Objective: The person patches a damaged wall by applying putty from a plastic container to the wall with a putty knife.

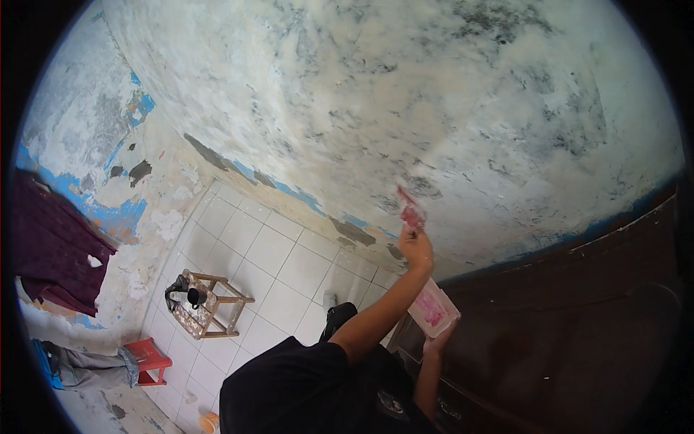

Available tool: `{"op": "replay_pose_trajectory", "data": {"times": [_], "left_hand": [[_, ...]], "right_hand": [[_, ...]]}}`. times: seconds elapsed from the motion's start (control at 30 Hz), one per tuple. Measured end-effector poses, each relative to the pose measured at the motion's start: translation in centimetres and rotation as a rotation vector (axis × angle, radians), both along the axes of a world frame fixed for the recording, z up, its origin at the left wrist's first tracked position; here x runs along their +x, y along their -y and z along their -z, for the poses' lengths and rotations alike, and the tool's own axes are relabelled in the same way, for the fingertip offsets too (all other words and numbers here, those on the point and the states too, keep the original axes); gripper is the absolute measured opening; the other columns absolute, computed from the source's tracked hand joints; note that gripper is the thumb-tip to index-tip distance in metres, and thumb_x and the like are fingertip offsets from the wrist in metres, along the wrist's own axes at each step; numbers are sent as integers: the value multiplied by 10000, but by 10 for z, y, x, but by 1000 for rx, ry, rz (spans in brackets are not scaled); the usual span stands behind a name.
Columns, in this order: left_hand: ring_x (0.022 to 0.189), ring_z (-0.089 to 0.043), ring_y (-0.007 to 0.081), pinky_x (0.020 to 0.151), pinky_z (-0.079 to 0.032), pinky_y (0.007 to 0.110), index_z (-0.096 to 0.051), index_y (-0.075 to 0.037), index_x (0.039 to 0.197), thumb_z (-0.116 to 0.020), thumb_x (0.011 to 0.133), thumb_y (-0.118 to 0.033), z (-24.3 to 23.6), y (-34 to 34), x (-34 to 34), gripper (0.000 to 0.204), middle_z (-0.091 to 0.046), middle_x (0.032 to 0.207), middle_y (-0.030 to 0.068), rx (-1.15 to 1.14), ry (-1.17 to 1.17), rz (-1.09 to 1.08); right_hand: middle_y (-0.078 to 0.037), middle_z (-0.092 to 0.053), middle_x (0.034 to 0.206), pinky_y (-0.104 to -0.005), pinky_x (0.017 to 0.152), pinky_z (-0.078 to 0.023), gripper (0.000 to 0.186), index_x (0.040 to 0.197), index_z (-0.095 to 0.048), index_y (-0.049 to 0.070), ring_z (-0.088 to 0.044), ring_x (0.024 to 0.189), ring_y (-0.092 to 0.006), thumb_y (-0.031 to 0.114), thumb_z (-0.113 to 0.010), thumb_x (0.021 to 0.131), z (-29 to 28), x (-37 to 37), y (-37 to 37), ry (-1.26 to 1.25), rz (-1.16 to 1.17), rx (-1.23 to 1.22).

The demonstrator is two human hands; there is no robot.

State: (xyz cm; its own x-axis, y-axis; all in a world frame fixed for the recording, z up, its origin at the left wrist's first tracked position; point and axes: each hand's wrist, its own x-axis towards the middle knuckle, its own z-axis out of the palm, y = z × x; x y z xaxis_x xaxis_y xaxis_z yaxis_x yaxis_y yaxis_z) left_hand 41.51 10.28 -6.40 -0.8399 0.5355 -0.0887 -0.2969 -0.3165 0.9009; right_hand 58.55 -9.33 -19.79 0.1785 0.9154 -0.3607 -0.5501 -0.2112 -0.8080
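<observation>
My left hand [415,247] is raised to the mottled wall [347,108], its fingers closed round a red putty scraper [410,208]. The scraper is blurred, with pale smears on it, and its tip is at or close to the wall; contact cannot be told. Lower and to the right, my right hand [438,338] grips the near end of a shallow, pale pink rectangular tray [452,316]. Bright pink smears lie inside the tray. My left forearm crosses in front of part of it.
A paint-spotted wooden stool [210,304] with a black cup [196,297] stands on white floor tiles [278,253]. At the left are a red stool [150,359], grey cloth [94,367] and a hanging maroon cloth [58,246]. A dark brown door [564,325] borders the wall at right.
</observation>
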Motion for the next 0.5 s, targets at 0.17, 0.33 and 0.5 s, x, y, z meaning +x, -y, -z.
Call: {"op": "replay_pose_trajectory", "data": {"times": [0.17,0.33,0.5], "left_hand": [[986,-648,179,849,-491,283,-575,67,1294,-552,952,-54,35,-49,-28,364,-682,1163,194,-207,59,-189],[1104,-616,202,941,-467,310,-514,44,1367,-571,941,-77,-59,-69,57,446,-595,1310,219,-110,-110,-182],[853,-600,108,767,-472,271,-650,28,1105,-556,916,-22,-74,25,83,216,-668,926,50,-37,22,275]], "right_hand": [[-116,-310,1559,-504,1148,-296,811,1521,-267,128,-305,1435,-329,693,-359,947,-20,-13,5,16,34,-6],[-117,-358,1528,-477,1143,-317,793,1507,-286,106,-348,1410,-319,672,-364,958,-13,-10,9,4,22,11],[-113,-356,1531,-482,1142,-319,792,1503,-295,113,-347,1411,-321,682,-353,956,-17,7,15,0,69,-4]]}}
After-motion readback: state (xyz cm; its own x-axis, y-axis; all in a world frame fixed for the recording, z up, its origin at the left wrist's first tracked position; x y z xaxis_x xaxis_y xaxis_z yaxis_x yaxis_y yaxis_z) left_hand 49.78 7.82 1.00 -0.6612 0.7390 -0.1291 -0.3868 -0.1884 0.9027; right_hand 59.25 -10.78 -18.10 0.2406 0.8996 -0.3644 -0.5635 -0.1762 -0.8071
